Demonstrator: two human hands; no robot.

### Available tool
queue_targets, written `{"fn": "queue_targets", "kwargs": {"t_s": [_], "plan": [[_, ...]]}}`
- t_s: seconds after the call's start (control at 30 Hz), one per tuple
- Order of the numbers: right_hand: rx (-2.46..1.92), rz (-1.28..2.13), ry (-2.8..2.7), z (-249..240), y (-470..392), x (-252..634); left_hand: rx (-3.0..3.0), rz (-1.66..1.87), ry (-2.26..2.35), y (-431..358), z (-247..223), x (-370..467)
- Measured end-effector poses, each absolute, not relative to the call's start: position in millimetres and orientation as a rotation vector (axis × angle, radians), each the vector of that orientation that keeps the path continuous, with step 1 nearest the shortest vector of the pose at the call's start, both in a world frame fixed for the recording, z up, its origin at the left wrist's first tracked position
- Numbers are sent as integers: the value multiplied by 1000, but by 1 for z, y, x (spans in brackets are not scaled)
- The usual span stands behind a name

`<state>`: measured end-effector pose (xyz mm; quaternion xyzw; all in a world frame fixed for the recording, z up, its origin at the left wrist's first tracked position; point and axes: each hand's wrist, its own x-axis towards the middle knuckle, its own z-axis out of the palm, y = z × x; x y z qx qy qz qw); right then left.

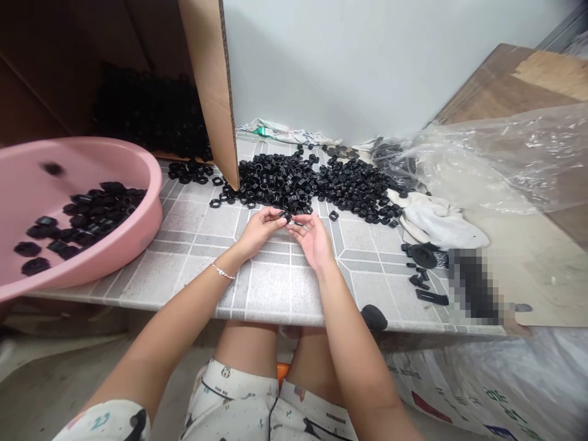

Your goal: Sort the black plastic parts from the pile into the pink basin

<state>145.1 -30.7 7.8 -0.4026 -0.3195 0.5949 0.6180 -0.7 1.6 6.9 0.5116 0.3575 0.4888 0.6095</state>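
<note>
My left hand [261,234] is closed, with thumb and fingertips pinching a small black plastic ring [285,215]. My right hand [314,242] meets it from the other side, its fingertips at the same ring. Both hands are just in front of a wide pile of black plastic rings [275,177] on the tiled-pattern tabletop [271,288]. A lone black ring [334,215] lies to the right of my fingers. At the left, a pink basin [154,202] holds many black pieces [87,217], and a blurred dark piece [52,168] shows against its inner wall.
A cardboard box [214,86] with dark pieces stands behind the basin, its flap edge close to the pile. On the right are a white glove [436,220], several black parts [423,256], clear plastic sheeting [482,165] and a black rounded thing [374,317] at the front edge.
</note>
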Motion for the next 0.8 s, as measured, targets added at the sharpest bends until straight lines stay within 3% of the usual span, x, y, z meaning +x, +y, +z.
{"fn": "queue_targets", "kwargs": {"t_s": [0.8], "plan": [[-833, 1405, -776, 9, -33, 138, 1310, 1167, 852, 2, 3, -1]]}}
